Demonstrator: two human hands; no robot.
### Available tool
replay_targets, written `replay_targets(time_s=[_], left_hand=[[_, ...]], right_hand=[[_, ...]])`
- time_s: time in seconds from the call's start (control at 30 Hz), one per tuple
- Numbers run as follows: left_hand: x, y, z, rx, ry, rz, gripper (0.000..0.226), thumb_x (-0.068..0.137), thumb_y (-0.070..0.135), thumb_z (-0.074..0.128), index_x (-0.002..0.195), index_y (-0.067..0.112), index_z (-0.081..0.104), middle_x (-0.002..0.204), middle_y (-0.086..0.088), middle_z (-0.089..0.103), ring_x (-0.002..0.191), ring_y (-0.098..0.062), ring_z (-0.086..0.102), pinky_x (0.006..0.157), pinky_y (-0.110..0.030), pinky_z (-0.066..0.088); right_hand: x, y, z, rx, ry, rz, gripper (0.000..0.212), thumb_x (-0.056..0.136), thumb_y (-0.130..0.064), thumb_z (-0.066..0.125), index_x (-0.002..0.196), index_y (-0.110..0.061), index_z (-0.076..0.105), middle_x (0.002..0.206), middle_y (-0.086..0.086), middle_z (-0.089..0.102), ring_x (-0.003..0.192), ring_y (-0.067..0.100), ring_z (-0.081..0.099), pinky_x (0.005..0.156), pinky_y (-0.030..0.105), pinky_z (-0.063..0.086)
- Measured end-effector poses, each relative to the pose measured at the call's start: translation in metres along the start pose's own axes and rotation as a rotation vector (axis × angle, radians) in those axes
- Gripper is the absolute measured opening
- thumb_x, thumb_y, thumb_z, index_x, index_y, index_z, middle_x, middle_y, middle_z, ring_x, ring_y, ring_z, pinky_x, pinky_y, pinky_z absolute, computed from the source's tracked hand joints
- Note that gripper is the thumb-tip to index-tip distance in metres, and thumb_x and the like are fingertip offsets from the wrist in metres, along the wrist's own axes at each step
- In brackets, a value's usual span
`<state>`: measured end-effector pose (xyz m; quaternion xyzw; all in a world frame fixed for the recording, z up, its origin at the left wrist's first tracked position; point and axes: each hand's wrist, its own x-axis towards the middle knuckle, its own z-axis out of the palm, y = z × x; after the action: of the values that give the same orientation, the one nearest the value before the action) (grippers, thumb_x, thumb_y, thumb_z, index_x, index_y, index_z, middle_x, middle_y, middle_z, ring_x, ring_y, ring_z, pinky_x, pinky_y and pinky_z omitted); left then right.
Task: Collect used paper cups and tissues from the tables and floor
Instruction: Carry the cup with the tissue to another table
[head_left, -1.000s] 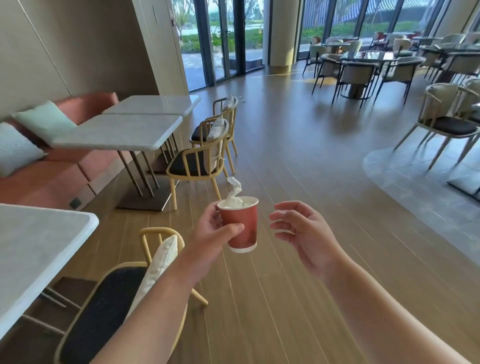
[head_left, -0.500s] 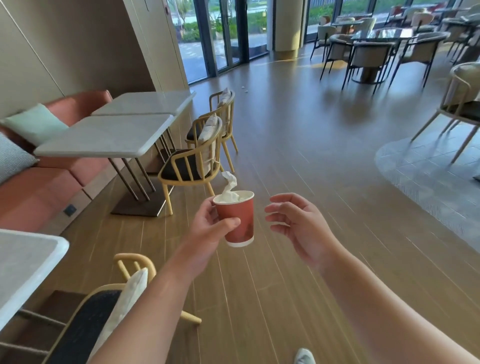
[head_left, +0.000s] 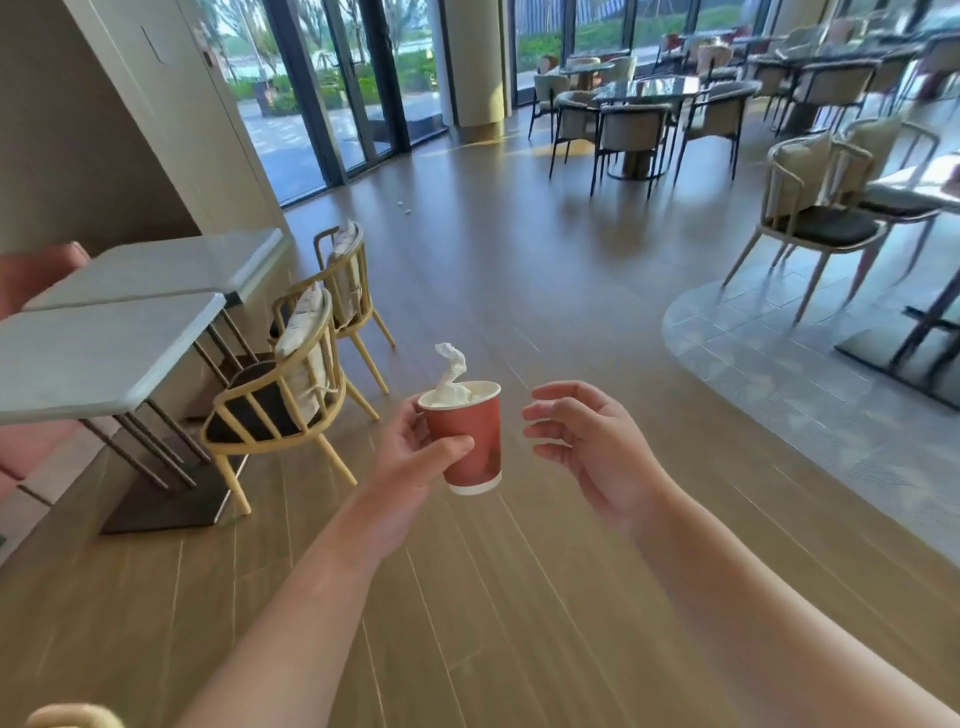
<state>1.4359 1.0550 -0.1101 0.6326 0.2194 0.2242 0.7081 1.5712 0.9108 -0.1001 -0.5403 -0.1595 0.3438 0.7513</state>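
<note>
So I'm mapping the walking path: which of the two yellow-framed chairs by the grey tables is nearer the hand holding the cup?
The front yellow chair, with the dark seat showing. The other yellow chair stands behind it, farther from the left hand and its red cup.

Wood-plank floor (head_left: 519, 291), grey tables (head_left: 93, 348), wooden chairs (head_left: 280, 400), glass doors (head_left: 332, 93)

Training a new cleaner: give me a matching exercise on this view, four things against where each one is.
Things:
1. paper cup
2. tissue
3. right hand
4. small white scraps

Places:
A. on the floor near the glass doors
B. stuffed in the cup, sticking out
C. gripped by the left hand
D. beside the cup, holding nothing

Pairs: 1-C, 2-B, 3-D, 4-A
</note>
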Motion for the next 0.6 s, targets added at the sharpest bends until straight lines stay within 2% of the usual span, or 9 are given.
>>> replay_targets(time_s=[0.1, 0.23, 0.4, 0.6], left_hand=[[0.028, 0.004, 0.023, -0.006, -0.031, -0.003, 0.081, 0.049, 0.030, 0.080, 0.125, 0.013, 0.057, 0.106, 0.001, 0.072, 0.099, -0.011, 0.068, 0.084, -0.027, 0.056], [0.069, 0.001, 0.046, -0.006, -0.094, 0.000, 0.069, 0.053, 0.018, 0.081, 0.118, 0.018, 0.059, 0.099, 0.005, 0.074, 0.094, -0.008, 0.069, 0.078, -0.023, 0.056], [0.124, -0.013, 0.068, -0.007, -0.174, -0.017, 0.084, 0.049, 0.031, 0.080, 0.128, 0.012, 0.057, 0.103, 0.003, 0.073, 0.099, -0.011, 0.067, 0.087, -0.028, 0.055], [0.223, -0.033, 0.077, -0.002, -0.247, -0.039, 0.075, 0.050, 0.030, 0.081, 0.121, 0.020, 0.059, 0.103, 0.006, 0.075, 0.100, -0.012, 0.069, 0.090, -0.032, 0.055]], right_hand=[[0.015, -0.015, -0.023, 0.008, 0.039, -0.028, 0.017, 0.091, -0.001, 0.055, 0.096, -0.012, 0.067, 0.082, 0.002, 0.071, 0.069, 0.015, 0.063, 0.064, 0.026, 0.049], [0.037, -0.028, -0.049, 0.025, 0.104, -0.062, 0.017, 0.091, -0.001, 0.056, 0.097, -0.012, 0.067, 0.080, 0.002, 0.071, 0.067, 0.013, 0.064, 0.064, 0.027, 0.049], [0.070, -0.031, -0.075, 0.021, 0.183, -0.064, 0.017, 0.091, 0.000, 0.055, 0.096, -0.012, 0.066, 0.079, 0.001, 0.071, 0.066, 0.012, 0.064, 0.062, 0.024, 0.050], [0.139, -0.041, -0.095, 0.010, 0.285, -0.072, 0.017, 0.091, 0.002, 0.054, 0.096, -0.010, 0.066, 0.080, 0.003, 0.070, 0.067, 0.014, 0.063, 0.064, 0.026, 0.049]])
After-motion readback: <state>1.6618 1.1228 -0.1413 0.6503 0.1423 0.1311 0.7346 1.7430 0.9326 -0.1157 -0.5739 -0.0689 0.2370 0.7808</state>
